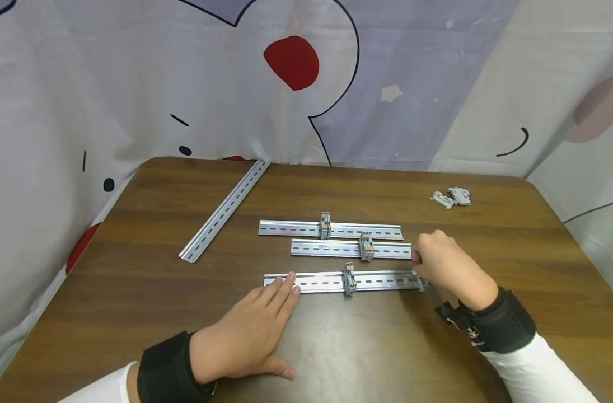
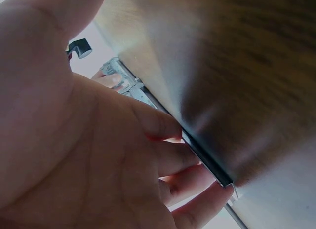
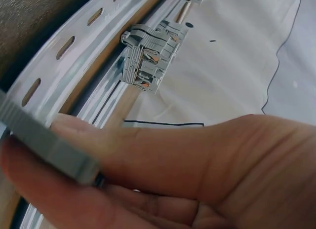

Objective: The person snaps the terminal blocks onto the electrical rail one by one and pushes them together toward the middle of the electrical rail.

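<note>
My left hand (image 1: pixel 251 330) lies with straight fingers across the left end of the nearest slotted metal DIN rail (image 1: pixel 311 284). In the left wrist view its fingertips touch the edge of that rail. At the rail's other end, my right hand (image 1: pixel 449 268) pinches a grey terminal block (image 3: pixel 54 150) between thumb and fingers. Whether this block is seated on the rail cannot be told. Another group of terminal blocks (image 1: pixel 349 279) sits upright near the middle of the same rail.
Behind lie two more DIN rails, the middle rail (image 1: pixel 326 248) and the far rail (image 1: pixel 286 228), each bearing terminal blocks. A bare rail (image 1: pixel 225 210) lies diagonally at the left. Loose light-grey pieces (image 1: pixel 459 195) lie at the back right. A printed curtain (image 1: pixel 397 129) hangs behind the table.
</note>
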Demonstrator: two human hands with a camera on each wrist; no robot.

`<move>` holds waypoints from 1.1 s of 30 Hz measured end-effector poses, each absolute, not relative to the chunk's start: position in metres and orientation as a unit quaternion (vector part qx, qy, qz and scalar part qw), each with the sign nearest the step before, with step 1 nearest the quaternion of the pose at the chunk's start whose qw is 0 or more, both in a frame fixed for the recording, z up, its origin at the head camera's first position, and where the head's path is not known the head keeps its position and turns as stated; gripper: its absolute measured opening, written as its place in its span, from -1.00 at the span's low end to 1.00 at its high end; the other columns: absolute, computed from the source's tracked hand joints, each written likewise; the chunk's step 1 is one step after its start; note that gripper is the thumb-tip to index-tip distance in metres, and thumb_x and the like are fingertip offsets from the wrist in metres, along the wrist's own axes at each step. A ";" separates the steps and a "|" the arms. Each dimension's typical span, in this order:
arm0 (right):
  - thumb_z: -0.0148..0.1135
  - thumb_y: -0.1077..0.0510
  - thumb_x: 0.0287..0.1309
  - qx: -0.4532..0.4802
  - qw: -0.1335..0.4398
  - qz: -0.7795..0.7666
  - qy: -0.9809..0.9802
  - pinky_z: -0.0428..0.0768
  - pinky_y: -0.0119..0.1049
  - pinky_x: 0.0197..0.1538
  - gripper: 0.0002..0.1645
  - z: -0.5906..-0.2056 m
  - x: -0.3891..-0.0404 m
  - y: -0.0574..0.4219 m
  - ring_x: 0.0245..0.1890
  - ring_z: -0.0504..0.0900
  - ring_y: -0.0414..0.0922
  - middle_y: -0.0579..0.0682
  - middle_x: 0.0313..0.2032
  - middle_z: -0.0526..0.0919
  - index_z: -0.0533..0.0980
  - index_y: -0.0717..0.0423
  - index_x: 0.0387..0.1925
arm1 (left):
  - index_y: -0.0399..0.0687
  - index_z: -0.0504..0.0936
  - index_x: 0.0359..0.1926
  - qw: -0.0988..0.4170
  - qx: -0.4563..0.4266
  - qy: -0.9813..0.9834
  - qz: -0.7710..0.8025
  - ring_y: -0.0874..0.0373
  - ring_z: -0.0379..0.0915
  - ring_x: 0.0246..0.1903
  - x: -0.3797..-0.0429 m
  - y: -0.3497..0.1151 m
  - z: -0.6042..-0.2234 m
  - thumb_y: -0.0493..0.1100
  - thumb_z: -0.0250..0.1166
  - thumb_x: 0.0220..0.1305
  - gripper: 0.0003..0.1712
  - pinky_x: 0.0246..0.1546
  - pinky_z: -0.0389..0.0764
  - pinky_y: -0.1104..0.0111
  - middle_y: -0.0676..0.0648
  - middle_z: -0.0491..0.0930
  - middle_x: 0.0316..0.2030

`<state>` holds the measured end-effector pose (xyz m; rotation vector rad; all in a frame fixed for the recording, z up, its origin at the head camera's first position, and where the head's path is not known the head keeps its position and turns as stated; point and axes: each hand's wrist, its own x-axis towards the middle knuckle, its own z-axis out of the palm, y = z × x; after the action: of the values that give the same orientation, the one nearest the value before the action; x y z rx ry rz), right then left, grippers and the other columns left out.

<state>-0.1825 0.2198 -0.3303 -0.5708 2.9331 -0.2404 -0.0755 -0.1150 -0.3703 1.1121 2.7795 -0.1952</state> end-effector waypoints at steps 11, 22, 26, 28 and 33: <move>0.45 0.10 0.02 -0.218 0.125 -0.129 0.959 0.45 -0.30 -0.43 -0.83 -0.324 -0.189 0.239 -0.56 0.47 -0.24 -0.17 -0.57 0.56 0.60 0.06 -0.45 | -0.31 0.11 0.46 0.062 0.374 0.923 -0.067 -0.18 0.00 0.44 -0.076 -0.115 -0.372 0.71 -0.14 -0.01 0.37 0.33 0.24 0.07 -0.37 -0.05 0.47; 0.44 0.19 0.02 -0.221 0.284 -0.309 0.880 0.68 -0.24 -0.31 -0.56 -0.320 -0.205 0.277 -0.46 0.72 -0.04 -0.01 -0.51 0.73 0.56 0.37 -0.09 | -0.33 0.15 0.45 0.039 0.379 0.922 -0.069 -0.18 0.03 0.43 -0.075 -0.117 -0.374 0.71 -0.09 -0.03 0.37 0.31 0.26 0.08 -0.38 -0.01 0.46; 0.40 0.25 0.07 -0.201 0.341 -0.368 0.841 0.69 -0.09 -0.27 -0.57 -0.328 -0.211 0.282 -0.37 0.73 0.12 0.15 -0.41 0.74 0.51 0.45 -0.07 | -0.33 0.14 0.45 0.042 0.379 0.922 -0.065 -0.18 0.02 0.43 -0.075 -0.117 -0.374 0.71 -0.10 -0.03 0.38 0.31 0.26 0.07 -0.38 -0.02 0.47; 0.40 0.25 0.08 -0.198 0.352 -0.376 0.834 0.69 -0.07 -0.25 -0.57 -0.330 -0.213 0.283 -0.35 0.73 0.15 0.18 -0.38 0.74 0.51 0.46 -0.07 | -0.33 0.13 0.45 0.041 0.380 0.922 -0.062 -0.19 0.01 0.43 -0.075 -0.118 -0.374 0.72 -0.10 -0.03 0.38 0.31 0.26 0.07 -0.38 -0.03 0.47; 0.41 0.22 0.09 -0.199 0.366 -0.381 0.825 0.69 -0.08 -0.24 -0.53 -0.333 -0.215 0.286 -0.34 0.73 0.16 0.20 -0.36 0.74 0.51 0.49 -0.07 | -0.35 0.13 0.45 0.031 0.383 0.921 -0.063 -0.20 0.01 0.43 -0.075 -0.119 -0.376 0.71 -0.12 -0.02 0.38 0.32 0.25 0.07 -0.39 -0.02 0.46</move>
<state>-0.2151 0.2857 -0.3332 -0.5105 2.1222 -0.9808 -0.0755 -0.1186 -0.3762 1.1804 2.8373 -0.1930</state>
